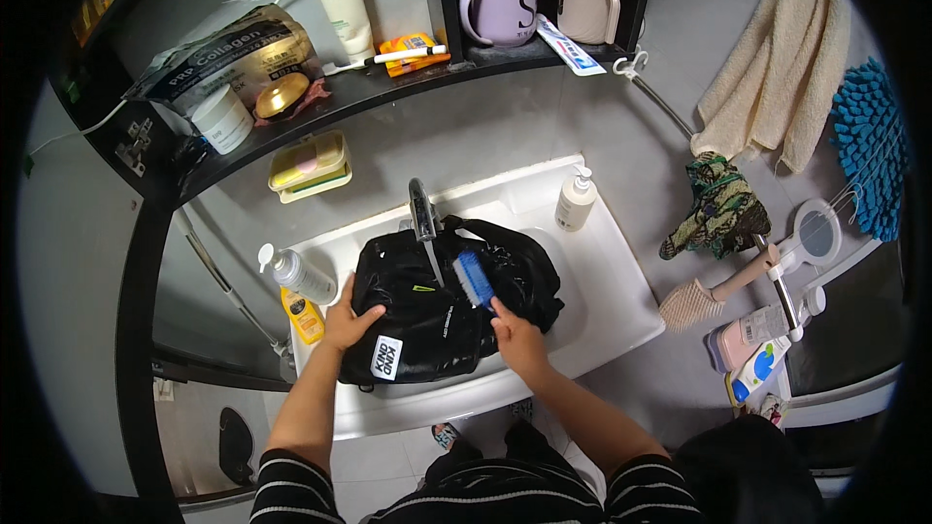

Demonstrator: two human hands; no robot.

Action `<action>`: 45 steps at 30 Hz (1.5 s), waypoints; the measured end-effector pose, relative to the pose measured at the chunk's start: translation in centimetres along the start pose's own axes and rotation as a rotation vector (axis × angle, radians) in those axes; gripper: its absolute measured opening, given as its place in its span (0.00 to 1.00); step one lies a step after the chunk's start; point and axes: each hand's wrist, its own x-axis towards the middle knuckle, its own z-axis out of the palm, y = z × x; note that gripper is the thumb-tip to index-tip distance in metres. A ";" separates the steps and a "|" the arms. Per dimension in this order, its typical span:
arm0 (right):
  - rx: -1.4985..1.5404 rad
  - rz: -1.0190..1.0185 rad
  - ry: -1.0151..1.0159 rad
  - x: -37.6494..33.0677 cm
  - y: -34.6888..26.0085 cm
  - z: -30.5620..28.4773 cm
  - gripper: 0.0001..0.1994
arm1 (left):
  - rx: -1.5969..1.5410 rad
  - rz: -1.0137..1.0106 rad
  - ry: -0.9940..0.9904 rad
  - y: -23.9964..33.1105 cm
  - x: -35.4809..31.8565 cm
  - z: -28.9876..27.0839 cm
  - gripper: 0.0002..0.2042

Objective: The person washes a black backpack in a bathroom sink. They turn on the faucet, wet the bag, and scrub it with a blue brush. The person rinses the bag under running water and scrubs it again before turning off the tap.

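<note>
A wet black bag (408,277) with a white label lies across the white sink (612,301). My left hand (349,322) grips its left edge, thumb on top and fingers along the side. In my right hand (521,342) is a blue scrubbing brush (474,278), held by its handle over the right part of the bag. The brush head rests against the wet fabric or just above it; I cannot tell which. From the metal faucet (421,209) a thin stream of water falls onto the bag.
Pump bottles (576,200) stand at both sides of the sink, with a yellow bottle (302,315) at the left. Above, a black shelf (388,87) carries mugs, tubes and jars. A soap box (311,167) hangs on the wall. Towels and a hairbrush (694,303) are at the right.
</note>
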 end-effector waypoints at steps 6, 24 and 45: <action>0.173 -0.204 0.015 -1.7 -6.4 2.1 0.20 | -0.391 -0.598 0.134 5.9 1.0 1.2 0.37; -0.423 0.063 -0.303 2.4 5.4 5.8 0.20 | -1.328 -1.000 -0.100 0.2 -4.2 -4.2 0.31; -0.265 -0.175 -0.563 -0.8 -6.3 7.2 0.21 | -0.447 -0.547 0.047 -4.3 -11.9 -2.8 0.36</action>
